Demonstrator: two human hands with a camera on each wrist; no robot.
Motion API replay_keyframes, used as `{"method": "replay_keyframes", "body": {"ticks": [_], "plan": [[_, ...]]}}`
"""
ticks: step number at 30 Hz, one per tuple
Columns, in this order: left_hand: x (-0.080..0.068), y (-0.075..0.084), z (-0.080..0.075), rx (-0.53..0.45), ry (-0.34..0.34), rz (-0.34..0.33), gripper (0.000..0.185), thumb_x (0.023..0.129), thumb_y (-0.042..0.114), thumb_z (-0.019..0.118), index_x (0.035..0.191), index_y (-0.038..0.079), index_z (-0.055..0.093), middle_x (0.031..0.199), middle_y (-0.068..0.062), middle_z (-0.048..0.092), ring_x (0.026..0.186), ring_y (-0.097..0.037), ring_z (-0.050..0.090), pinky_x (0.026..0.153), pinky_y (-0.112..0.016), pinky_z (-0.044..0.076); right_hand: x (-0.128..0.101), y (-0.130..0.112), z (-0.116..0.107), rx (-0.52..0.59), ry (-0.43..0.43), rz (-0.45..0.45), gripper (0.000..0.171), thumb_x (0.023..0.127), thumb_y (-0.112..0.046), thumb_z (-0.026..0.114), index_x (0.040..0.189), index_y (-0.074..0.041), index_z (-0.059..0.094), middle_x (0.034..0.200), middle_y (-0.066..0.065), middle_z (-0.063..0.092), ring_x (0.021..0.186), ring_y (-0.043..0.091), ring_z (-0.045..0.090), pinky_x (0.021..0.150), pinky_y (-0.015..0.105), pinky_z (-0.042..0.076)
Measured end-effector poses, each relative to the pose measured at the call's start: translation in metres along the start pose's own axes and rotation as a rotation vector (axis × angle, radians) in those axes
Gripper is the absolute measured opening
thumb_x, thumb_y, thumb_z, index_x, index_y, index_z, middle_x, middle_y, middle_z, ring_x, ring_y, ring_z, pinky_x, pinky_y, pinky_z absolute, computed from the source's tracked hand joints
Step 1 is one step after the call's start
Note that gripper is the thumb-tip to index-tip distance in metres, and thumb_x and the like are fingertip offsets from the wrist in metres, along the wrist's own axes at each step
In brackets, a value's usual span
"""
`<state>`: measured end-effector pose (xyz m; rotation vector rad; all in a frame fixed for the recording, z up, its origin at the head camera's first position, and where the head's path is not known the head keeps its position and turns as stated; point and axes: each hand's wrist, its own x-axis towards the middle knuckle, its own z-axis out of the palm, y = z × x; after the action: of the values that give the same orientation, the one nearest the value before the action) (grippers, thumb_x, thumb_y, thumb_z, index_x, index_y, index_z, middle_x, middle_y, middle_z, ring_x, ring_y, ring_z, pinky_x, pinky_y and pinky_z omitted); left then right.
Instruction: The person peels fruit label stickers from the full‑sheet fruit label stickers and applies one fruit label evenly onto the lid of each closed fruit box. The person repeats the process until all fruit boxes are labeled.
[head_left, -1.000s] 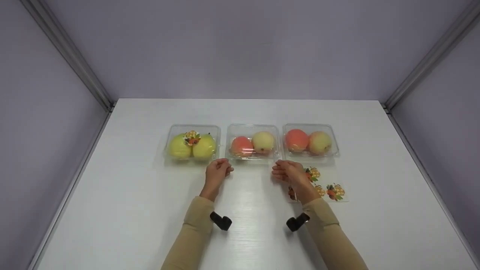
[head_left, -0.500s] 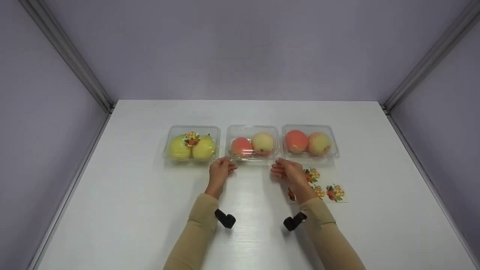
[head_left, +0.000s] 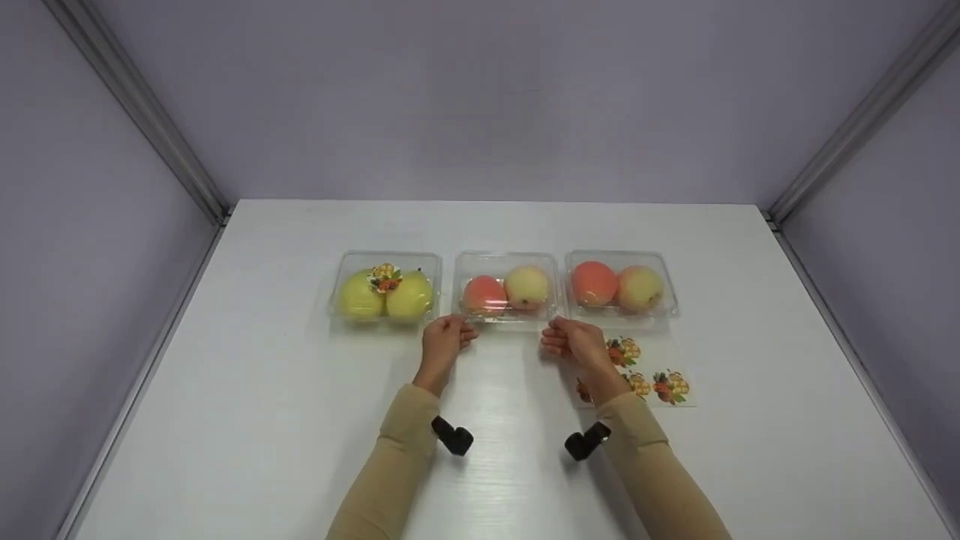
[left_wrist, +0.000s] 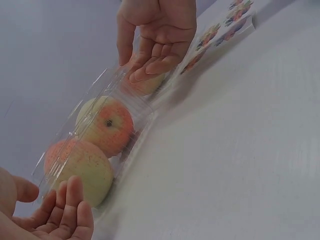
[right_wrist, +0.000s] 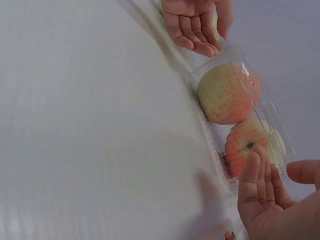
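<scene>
A clear plastic clamshell box [head_left: 506,262] with two red-and-yellow apples [left_wrist: 101,125] sits between my hands, in the middle of a row. My left hand [head_left: 442,341] is at its near left corner, thumb apart from the loosely bent fingers, nothing between them. At the near right corner is my right hand [head_left: 577,345], held the same way, palm facing the box. In the right wrist view its fingers [right_wrist: 261,185] overlap the box's end. Part of a sheet of fruit stickers [head_left: 670,386] lies under my right wrist, which hides some of it.
To the left stands a clear box of yellow-green fruit [head_left: 360,294] with a fruit sticker [head_left: 385,278] on its lid. On the right is another box [head_left: 622,259] holding two apples. Grey panels [head_left: 480,97] wall in the white table [head_left: 247,375] at the back and sides.
My left hand has shifted a little to the right, closer to the middle box's corner. The right hand has barely moved, and the boxes stand where they were.
</scene>
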<state>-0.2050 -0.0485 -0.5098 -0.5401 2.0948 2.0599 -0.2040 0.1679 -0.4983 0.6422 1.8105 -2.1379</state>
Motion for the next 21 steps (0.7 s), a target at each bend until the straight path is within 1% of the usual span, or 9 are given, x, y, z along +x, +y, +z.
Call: {"method": "replay_keyframes", "body": {"ticks": [6, 9, 13, 14, 15, 18, 21], "plan": [[-0.001, -0.001, 0.0, -0.009, -0.004, 0.012, 0.029, 0.101, 0.015, 0.043, 0.115, -0.004, 0.061, 0.099, -0.014, 0.071, 0.077, -0.005, 0.065, 0.076, -0.023, 0.057, -0.001, 0.001, -0.002, -0.009, 0.0, -0.011, 0.035, 0.1, -0.015, 0.048, 0.12, 0.013, 0.053, 0.071, -0.003, 0.067, 0.066, 0.005, 0.066, 0.064, 0.018, 0.056], [-0.002, -0.002, 0.0, -0.01, -0.01, 0.023, 0.029, 0.101, 0.015, 0.044, 0.114, -0.005, 0.061, 0.099, -0.016, 0.072, 0.075, -0.005, 0.066, 0.074, -0.021, 0.057, -0.001, 0.003, -0.003, -0.021, 0.008, -0.012, 0.035, 0.099, -0.016, 0.048, 0.121, 0.012, 0.054, 0.072, -0.003, 0.066, 0.066, 0.006, 0.066, 0.064, 0.018, 0.056], [-0.004, -0.004, -0.002, 0.004, -0.03, 0.033, 0.03, 0.101, 0.015, 0.046, 0.115, -0.007, 0.06, 0.104, -0.021, 0.071, 0.075, -0.005, 0.067, 0.072, -0.02, 0.057, -0.002, 0.006, -0.004, -0.024, 0.018, -0.015, 0.033, 0.099, -0.015, 0.049, 0.118, 0.012, 0.055, 0.071, -0.002, 0.066, 0.065, 0.006, 0.066, 0.064, 0.019, 0.057], [-0.005, -0.004, -0.003, 0.01, -0.039, 0.034, 0.031, 0.101, 0.016, 0.046, 0.116, -0.007, 0.06, 0.105, -0.022, 0.07, 0.076, -0.005, 0.067, 0.073, -0.02, 0.057, -0.002, 0.006, -0.004, -0.022, 0.017, -0.016, 0.032, 0.099, -0.015, 0.049, 0.117, 0.012, 0.055, 0.071, -0.002, 0.066, 0.065, 0.006, 0.066, 0.064, 0.019, 0.057], [-0.009, 0.0, -0.004, 0.017, -0.048, 0.029, 0.031, 0.101, 0.015, 0.045, 0.116, -0.007, 0.06, 0.106, -0.022, 0.07, 0.078, -0.009, 0.068, 0.075, -0.022, 0.057, -0.003, 0.007, -0.005, -0.024, 0.017, -0.016, 0.031, 0.099, -0.014, 0.049, 0.115, 0.011, 0.056, 0.071, -0.002, 0.066, 0.065, 0.006, 0.066, 0.064, 0.019, 0.057], [-0.012, 0.0, -0.007, 0.033, -0.069, 0.02, 0.031, 0.101, 0.016, 0.045, 0.117, -0.007, 0.059, 0.105, -0.02, 0.07, 0.08, -0.009, 0.069, 0.078, -0.023, 0.058, -0.006, 0.008, -0.005, -0.035, 0.007, -0.018, 0.031, 0.1, -0.014, 0.048, 0.116, 0.011, 0.055, 0.072, -0.002, 0.065, 0.066, 0.006, 0.065, 0.065, 0.019, 0.057], [-0.014, 0.0, -0.009, 0.043, -0.077, 0.003, 0.031, 0.101, 0.018, 0.045, 0.117, -0.005, 0.06, 0.103, -0.017, 0.07, 0.08, -0.009, 0.068, 0.079, -0.024, 0.058, -0.008, 0.009, -0.005, -0.051, -0.008, -0.022, 0.033, 0.1, -0.014, 0.046, 0.12, 0.012, 0.053, 0.074, -0.002, 0.065, 0.067, 0.006, 0.065, 0.065, 0.02, 0.056]]}}
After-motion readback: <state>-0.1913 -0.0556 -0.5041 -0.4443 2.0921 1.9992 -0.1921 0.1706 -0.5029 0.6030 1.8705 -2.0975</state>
